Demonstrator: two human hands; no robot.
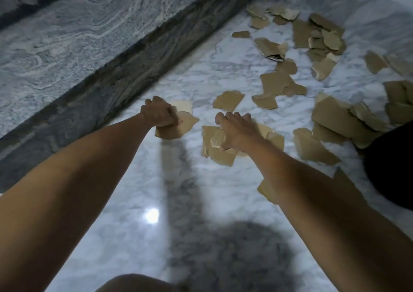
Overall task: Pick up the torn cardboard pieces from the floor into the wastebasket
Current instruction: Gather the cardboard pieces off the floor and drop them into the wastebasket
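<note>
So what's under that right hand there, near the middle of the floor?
Under the right hand lies a small pile of torn cardboard pieces, overlapping on the marble floor. The hand covers the pile's middle, so whether its fingers grip a piece cannot be seen.

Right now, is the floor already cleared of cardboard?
No: many torn cardboard pieces lie scattered over the marble floor beyond both hands.

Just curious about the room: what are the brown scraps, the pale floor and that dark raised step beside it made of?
The brown scraps look like matte cardboard: flat tan sheets with ragged, paler torn edges. The floor seems polished white marble or marble-look tile, grey-veined and mirroring a lamp glare. The step looks like grey swirled stone, perhaps granite, less glossy. The left hand grips one scrap.
</note>
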